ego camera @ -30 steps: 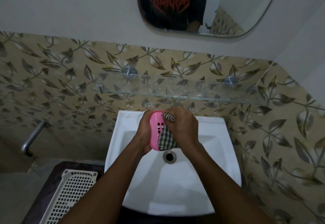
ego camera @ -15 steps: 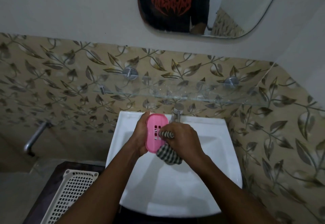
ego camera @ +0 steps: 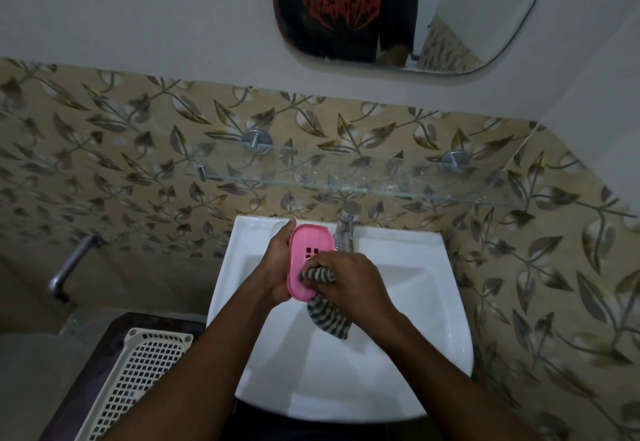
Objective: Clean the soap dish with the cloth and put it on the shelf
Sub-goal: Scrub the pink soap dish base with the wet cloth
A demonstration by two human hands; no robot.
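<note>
Looking down over one white sink (ego camera: 398,336), we hold one pink soap dish (ego camera: 308,250) up on its edge above the basin. Our left hand (ego camera: 277,267) grips the dish from its left side, with the fingers wrapped round the back and one fingertip showing at the top rim. Our right hand (ego camera: 349,281) sits just to the right of that grip and touches the dish. Its fingers are curled round one striped cloth (ego camera: 327,317) and press a bunched part of it against the dish's slotted face. A small block of drain slots shows just above the right knuckles. The loose end of the cloth hangs below the right hand, over the basin.

One chrome tap (ego camera: 346,229) stands just beyond the right hand, at the back of the sink. Above and beyond both hands, one glass shelf (ego camera: 346,177) runs along the leaf-patterned tiles, carried by two round metal mounts, one on the left (ego camera: 257,139) and one on the right (ego camera: 453,161). The dish is well below this shelf, in our hands.

Higher up hangs one mirror (ego camera: 485,8), which reflects a black shirt with a red print. Down and to the left of our left forearm lies one white lattice basket (ego camera: 138,378). Farther left, one metal spout (ego camera: 69,264) juts from the wall.
</note>
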